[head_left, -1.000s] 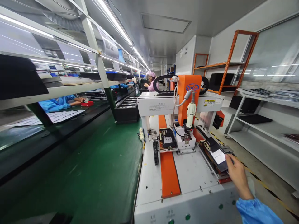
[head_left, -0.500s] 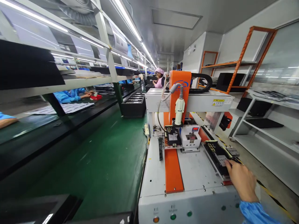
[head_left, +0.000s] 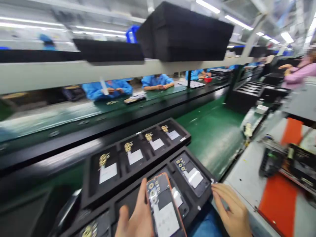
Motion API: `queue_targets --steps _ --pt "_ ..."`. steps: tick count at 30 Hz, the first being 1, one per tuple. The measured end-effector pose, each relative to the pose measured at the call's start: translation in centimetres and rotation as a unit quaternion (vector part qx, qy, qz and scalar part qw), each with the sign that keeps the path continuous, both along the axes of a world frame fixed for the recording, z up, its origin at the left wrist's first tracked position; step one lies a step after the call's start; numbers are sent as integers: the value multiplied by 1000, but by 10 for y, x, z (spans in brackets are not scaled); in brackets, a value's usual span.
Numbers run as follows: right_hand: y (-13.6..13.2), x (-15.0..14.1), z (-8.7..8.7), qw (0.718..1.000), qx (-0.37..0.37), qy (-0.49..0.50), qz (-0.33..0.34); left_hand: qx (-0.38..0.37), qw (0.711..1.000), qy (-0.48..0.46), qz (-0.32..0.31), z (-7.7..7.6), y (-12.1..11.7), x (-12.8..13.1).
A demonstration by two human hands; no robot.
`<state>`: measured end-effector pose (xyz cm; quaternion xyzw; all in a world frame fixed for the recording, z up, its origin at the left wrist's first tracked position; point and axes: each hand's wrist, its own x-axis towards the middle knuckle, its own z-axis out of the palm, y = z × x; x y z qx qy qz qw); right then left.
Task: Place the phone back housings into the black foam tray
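1. My left hand (head_left: 138, 219) is clamped on a phone back panel (head_left: 164, 207) with an orange edge: my thumb lies along its left side and my fingers are hidden beneath it.
2. The panel faces up, showing gold camera rings at its far end and a white label nearer to me. It hovers just above the near black tray (head_left: 197, 197), tilted a little.
3. My right hand (head_left: 233, 214) is empty, its fingers spread loosely apart, with the fingertips (head_left: 214, 189) touching the near tray's right corner.
4. The near tray holds another dark panel (head_left: 192, 174) in its right-hand pocket, just beyond my right fingertips. One more panel lies half hidden under the one I hold.
5. A second black tray (head_left: 138, 154) sits just behind the near tray and touches it. Four panels lie in a row in its pockets, each with gold rings and a white label.
6. Both trays rest on the green belt (head_left: 212, 138), which runs away past the near tray's right side.
7. Right of the near tray stands a white machine (head_left: 247, 177) with an orange strip (head_left: 281, 200). It is blurred, and dark parts sit on it.
8. Beyond the trays, across the belt, people in blue sleeves (head_left: 108, 89) sit with hands at their own work.
9. Above them a shelf (head_left: 74, 70) carries stacks of black trays (head_left: 185, 33).
10. Far right of the trays, a person in a pink sleeve (head_left: 301, 74) works.
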<state>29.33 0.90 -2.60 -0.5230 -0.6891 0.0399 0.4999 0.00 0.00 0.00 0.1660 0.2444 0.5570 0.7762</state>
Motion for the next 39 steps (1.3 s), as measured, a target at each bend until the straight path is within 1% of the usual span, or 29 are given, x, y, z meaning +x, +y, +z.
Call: queue_targets --steps 1,3,5,7,10,14,16,20,25,32,39 --pt "14 -20 2 999 -15 27 43 14 1000 10 12 1 -2 2" --pt "37 -50 5 992 -52 50 99 33 999 22 28 5 -1 6" --pt "52 -66 3 986 -96 47 131 31 999 13 35 10 1 7" --pt "60 -70 -1 979 -143 43 142 15 999 -16 36 15 1 7" --pt "62 -64 -7 970 -203 40 125 -6 997 -73 33 19 1 6" --pt "59 -59 -6 962 -247 28 112 -44 991 -123 41 19 3 4" --pt "59 -61 -3 960 -255 23 113 -64 988 -134 49 18 3 4" --pt "60 -62 0 959 -258 23 112 -86 986 -127 59 20 2 4" --pt "59 -60 -3 960 -258 26 109 -100 984 -126 81 24 1 5" --pt "58 -60 -5 961 -255 24 108 -112 980 -131 96 23 1 6" --pt "57 -59 -6 961 -252 21 110 -115 979 -132 103 26 1 5"
